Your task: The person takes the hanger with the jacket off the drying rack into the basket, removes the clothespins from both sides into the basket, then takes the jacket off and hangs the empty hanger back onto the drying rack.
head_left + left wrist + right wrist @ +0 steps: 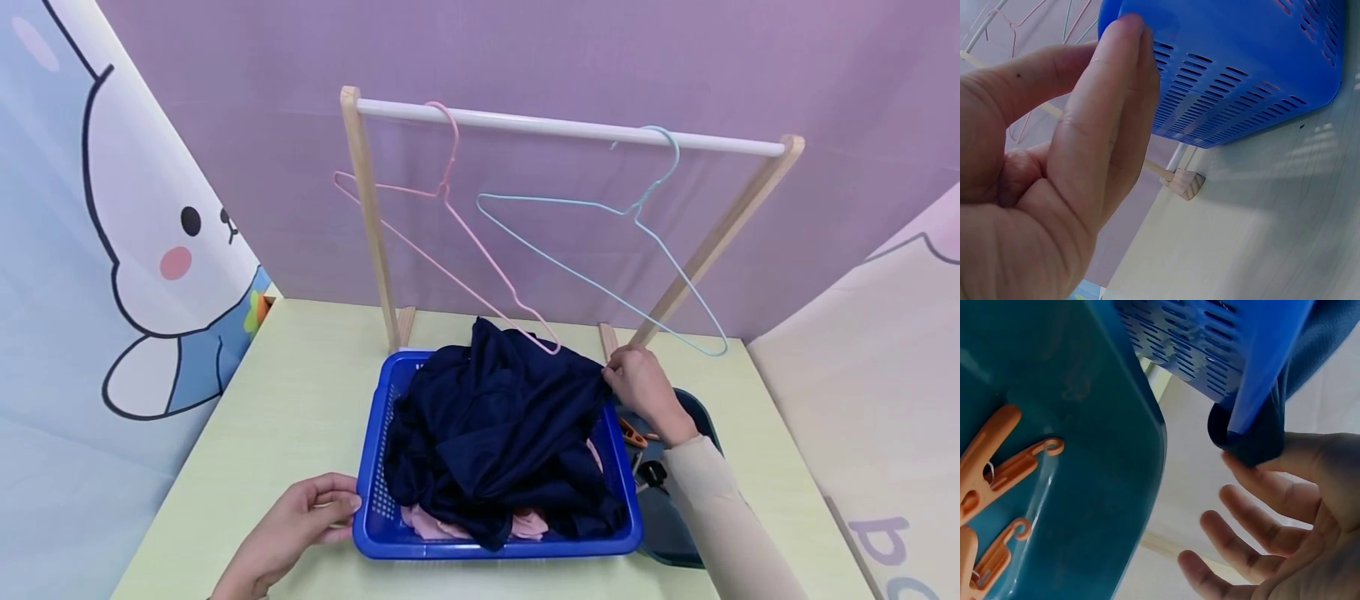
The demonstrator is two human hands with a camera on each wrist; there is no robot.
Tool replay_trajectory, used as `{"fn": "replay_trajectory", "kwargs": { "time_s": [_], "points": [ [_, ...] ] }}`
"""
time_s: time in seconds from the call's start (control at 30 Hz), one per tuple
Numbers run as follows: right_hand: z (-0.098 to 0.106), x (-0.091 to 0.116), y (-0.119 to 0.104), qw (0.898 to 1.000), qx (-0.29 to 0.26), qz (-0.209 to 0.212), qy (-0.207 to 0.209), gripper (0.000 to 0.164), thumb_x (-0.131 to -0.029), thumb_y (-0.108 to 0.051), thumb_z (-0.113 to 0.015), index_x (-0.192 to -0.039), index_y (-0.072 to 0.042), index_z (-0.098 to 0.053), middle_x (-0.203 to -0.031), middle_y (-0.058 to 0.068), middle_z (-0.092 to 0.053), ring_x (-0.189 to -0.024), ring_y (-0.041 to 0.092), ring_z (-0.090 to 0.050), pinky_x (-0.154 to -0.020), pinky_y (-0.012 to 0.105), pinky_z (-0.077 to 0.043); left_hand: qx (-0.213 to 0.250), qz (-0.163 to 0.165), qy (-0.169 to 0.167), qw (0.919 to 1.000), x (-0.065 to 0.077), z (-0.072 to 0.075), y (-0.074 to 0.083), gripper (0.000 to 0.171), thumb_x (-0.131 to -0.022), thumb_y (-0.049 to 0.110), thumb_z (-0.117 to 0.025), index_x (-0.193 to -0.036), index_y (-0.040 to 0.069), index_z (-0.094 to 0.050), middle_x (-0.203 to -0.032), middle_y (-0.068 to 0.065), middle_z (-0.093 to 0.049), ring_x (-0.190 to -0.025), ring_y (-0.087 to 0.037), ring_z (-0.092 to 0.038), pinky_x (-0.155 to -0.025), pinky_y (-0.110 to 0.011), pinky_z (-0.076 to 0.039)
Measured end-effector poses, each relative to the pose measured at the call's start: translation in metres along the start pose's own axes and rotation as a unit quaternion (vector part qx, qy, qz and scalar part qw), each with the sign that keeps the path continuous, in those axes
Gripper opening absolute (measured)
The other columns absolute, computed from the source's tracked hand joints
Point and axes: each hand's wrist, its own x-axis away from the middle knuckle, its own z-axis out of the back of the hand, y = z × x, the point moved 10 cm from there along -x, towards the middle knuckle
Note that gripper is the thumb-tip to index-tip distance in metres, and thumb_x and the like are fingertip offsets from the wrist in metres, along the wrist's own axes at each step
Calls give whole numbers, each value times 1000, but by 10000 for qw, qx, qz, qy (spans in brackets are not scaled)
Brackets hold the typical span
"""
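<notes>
A blue plastic basket holds a heaped navy garment, with pink cloth showing beneath it. At the basket's far right corner, my right hand pinches an edge of the navy garment between thumb and index finger; in the right wrist view its other fingers are spread apart. My left hand is at the basket's left side. In the left wrist view, the fingertips touch the basket's outside near the rim, fingers fairly straight. Most of the garment's shape is lost in its folds.
Behind the basket stands a wood-and-white rack carrying a pink hanger and a light-blue hanger. Right of the basket, partly under my right forearm, is a dark green tray with orange clothespins. Curtains surround the table.
</notes>
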Motion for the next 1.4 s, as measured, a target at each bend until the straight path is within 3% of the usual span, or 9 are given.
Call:
{"fn": "replay_trajectory", "kwargs": {
  "time_s": [0.17, 0.3, 0.43, 0.63, 0.8, 0.93, 1.13, 1.3, 1.4],
  "points": [
    [11, -4, -3, 9982, -182, 61, 566, 17, -93, 1, -60, -82, 7, -72, -102, 26, -67, -104, 41, -56, -91, 54, -47, 32, -54, -52, 10000, -1, -1, 0, 37, -100, 13, -62, -124, -14, -53, -105, -16, -68, -94, -26, -70, -82, -39, -59],
    [26, -1, -17, 9931, -311, 219, 1113, 14, -92, 0, -63, -84, 8, -71, -104, 25, -66, -105, 41, -56, -93, 53, -46, 41, -73, -72, 9999, -1, -2, 0, 37, -101, 13, -62, -124, -15, -53, -106, -16, -68, -94, -26, -70, -82, -39, -59],
    [42, 11, -52, 9833, -228, 841, 1598, 8, -88, 2, -68, -81, 7, -70, -102, 23, -65, -101, 41, -58, -89, 52, -48, 23, -3, -50, 10000, -1, -1, -1, 38, -100, 14, -63, -123, -14, -53, -106, -16, -68, -95, -27, -70, -83, -40, -59],
    [62, 43, -111, 9580, -34, 1868, 2176, 5, -85, 0, -71, -83, 4, -68, -104, 20, -65, -93, 41, -59, -77, 54, -50, 7, -21, -82, 10000, 0, -2, 0, 40, -99, 14, -64, -123, -15, -53, -106, -18, -68, -95, -29, -70, -83, -41, -59],
    [70, 72, -156, 9379, -49, 2492, 2412, 16, -93, -12, -63, -85, 1, -69, -108, 17, -65, -94, 39, -60, -74, 56, -47, 32, -27, -111, 9999, 0, -3, 1, 40, -99, 15, -64, -123, -15, -53, -106, -18, -68, -96, -29, -70, -84, -40, -58],
    [65, 95, -190, 9236, 78, 2931, 2468, 29, -102, -20, -53, -86, -3, -69, -110, 14, -65, -99, 39, -60, -79, 59, -46, 32, -23, -105, 9999, 1, -2, 2, 40, -99, 14, -64, -123, -16, -52, -106, -18, -68, -96, -28, -70, -84, -40, -58],
    [44, 116, -228, 9098, 336, 3445, 2289, 31, -105, -15, -46, -85, -6, -68, -111, 13, -64, -105, 38, -60, -91, 65, -45, 54, -22, -99, 9999, 1, -2, 2, 40, -99, 13, -64, -124, -16, -52, -106, -18, -68, -96, -28, -70, -85, -40, -58],
    [4, 125, -248, 9088, 944, 3724, 1628, 26, -99, -9, -45, -85, -9, -67, -116, 11, -62, -110, 36, -57, -98, 63, -42, 30, -47, -120, 9999, 1, -2, 2, 40, -100, 13, -63, -124, -16, -52, -106, -18, -68, -96, -28, -70, -84, -40, -58],
    [-26, 130, -255, 9024, 1521, 3850, 1196, 31, -97, -9, -41, -80, -11, -67, -118, 11, -60, -111, 34, -55, -99, 62, -42, 24, -46, -124, 9999, 0, -1, 1, 39, -100, 14, -63, -124, -15, -52, -106, -18, -68, -96, -28, -70, -84, -39, -58]
  ]
}}
